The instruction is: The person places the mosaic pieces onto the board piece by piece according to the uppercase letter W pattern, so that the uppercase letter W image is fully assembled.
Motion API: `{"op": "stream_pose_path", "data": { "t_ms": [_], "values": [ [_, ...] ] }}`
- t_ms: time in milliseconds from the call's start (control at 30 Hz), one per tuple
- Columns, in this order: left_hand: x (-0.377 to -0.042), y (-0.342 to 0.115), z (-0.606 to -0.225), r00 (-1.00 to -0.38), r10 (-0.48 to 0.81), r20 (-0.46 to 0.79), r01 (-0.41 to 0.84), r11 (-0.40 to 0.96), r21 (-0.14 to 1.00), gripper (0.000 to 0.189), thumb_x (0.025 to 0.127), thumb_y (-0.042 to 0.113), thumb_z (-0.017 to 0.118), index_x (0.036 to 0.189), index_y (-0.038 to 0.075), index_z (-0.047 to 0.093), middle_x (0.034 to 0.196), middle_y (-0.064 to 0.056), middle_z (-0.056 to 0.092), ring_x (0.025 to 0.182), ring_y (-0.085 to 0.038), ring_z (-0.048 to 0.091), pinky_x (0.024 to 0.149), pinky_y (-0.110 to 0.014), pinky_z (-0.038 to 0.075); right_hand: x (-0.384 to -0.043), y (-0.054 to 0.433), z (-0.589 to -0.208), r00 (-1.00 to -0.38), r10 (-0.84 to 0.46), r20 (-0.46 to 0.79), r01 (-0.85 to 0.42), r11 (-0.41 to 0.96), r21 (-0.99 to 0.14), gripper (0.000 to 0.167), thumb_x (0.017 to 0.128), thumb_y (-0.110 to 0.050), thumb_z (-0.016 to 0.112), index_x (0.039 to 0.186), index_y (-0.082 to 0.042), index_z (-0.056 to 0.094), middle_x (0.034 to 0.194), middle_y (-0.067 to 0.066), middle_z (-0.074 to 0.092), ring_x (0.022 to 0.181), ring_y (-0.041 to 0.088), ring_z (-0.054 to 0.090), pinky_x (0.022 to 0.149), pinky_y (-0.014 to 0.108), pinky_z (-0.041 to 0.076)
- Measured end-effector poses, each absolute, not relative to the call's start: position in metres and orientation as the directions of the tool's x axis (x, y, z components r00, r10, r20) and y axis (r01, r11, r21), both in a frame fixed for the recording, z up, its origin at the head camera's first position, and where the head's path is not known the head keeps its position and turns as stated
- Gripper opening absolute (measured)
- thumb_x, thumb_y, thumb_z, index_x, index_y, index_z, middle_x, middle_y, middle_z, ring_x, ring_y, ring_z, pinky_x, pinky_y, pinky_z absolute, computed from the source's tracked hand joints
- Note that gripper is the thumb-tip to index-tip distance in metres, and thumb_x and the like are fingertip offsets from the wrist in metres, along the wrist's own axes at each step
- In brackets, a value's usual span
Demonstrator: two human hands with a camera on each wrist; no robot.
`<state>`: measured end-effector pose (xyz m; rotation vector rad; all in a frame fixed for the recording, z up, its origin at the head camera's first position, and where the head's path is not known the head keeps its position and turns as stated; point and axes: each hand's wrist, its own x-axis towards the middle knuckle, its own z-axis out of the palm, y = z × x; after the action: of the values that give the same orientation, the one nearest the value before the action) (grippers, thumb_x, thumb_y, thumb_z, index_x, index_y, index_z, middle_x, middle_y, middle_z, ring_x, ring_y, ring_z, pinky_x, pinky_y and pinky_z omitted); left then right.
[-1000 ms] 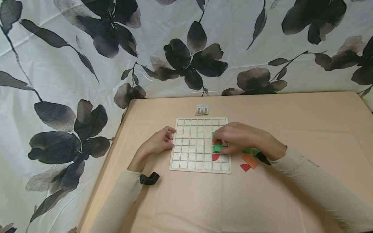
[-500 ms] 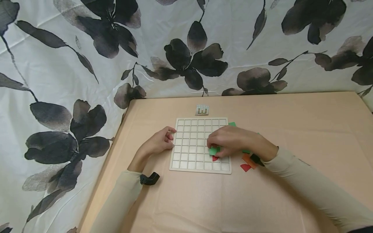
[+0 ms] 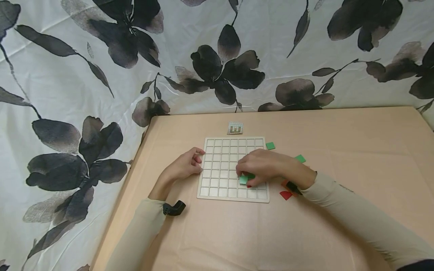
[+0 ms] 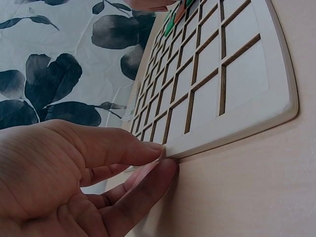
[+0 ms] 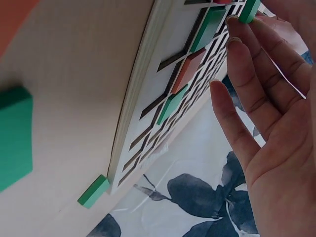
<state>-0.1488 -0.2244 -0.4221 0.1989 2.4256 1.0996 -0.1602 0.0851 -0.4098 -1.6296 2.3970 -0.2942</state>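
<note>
A white grid board (image 3: 217, 173) lies on the table, its cells divided by dark lines. My left hand (image 3: 184, 163) holds its left edge; in the left wrist view the fingertips (image 4: 155, 153) meet at the rim. Over the board's right half, my right hand (image 3: 262, 165) pinches a small green tile (image 3: 243, 180), seen edge-on as a green tile (image 5: 249, 10) in the right wrist view. Beneath that hand a column of tiles sits in cells: a green tile (image 5: 208, 29), an orange-red tile (image 5: 188, 72), another green tile (image 5: 173, 104) and a red piece (image 3: 249, 186) mostly hidden.
Loose pieces lie right of the board: a green tile (image 3: 270, 145) by its corner, another green tile (image 3: 300, 159), a red quarter-round piece (image 3: 286, 195) and a partly covered orange piece (image 3: 284, 183). A small patterned card (image 3: 235, 128) lies behind the board.
My right hand has shifted left and slightly down across the board with the green tile, uncovering loose green tiles to the right. My left hand has stayed at the edge.
</note>
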Motion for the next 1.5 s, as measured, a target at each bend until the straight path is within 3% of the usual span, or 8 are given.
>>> {"op": "stream_pose_path", "data": {
  "t_ms": [367,767,1100,1500],
  "values": [
    [-0.148,-0.225,-0.424,-0.882,0.311,-0.354,-0.061,0.669,0.741,0.053,0.090,-0.005,0.067,0.138,0.004,0.046,0.106,-0.013,0.050,0.085,-0.019,0.052,0.069,-0.027,0.045,-0.157,0.081,-0.414,-0.337,-0.938,-0.082,-0.893,0.346,-0.287,0.012,0.086,-0.025,0.073,0.095,-0.021,0.065,0.083,-0.009,0.057,0.072,0.004,0.048,0.065,0.025,0.041],
    [-0.148,-0.223,-0.423,-0.883,0.305,-0.357,-0.070,0.666,0.743,0.053,0.090,-0.006,0.067,0.138,0.004,0.046,0.105,-0.012,0.050,0.085,-0.020,0.052,0.069,-0.027,0.047,-0.157,0.082,-0.416,-0.316,-0.947,-0.053,-0.910,0.319,-0.264,0.014,0.086,-0.027,0.075,0.095,-0.021,0.067,0.081,-0.011,0.053,0.069,0.004,0.046,0.063,0.024,0.040],
    [-0.148,-0.223,-0.422,-0.885,0.304,-0.352,-0.066,0.668,0.741,0.053,0.090,-0.006,0.067,0.138,0.004,0.046,0.104,-0.012,0.050,0.085,-0.020,0.052,0.069,-0.027,0.046,-0.159,0.097,-0.414,-0.332,-0.943,-0.032,-0.909,0.329,-0.255,0.018,0.090,-0.032,0.076,0.102,-0.020,0.071,0.097,-0.008,0.066,0.082,0.008,0.059,0.077,0.029,0.053],
    [-0.147,-0.225,-0.422,-0.891,0.318,-0.325,-0.038,0.660,0.750,0.054,0.090,-0.006,0.068,0.139,0.002,0.047,0.104,-0.012,0.050,0.087,-0.020,0.051,0.070,-0.027,0.046,-0.157,0.124,-0.416,-0.413,-0.910,-0.023,-0.868,0.401,-0.293,0.012,0.088,-0.023,0.075,0.099,-0.020,0.071,0.095,-0.008,0.066,0.080,0.009,0.056,0.072,0.026,0.049]
  ]
}}
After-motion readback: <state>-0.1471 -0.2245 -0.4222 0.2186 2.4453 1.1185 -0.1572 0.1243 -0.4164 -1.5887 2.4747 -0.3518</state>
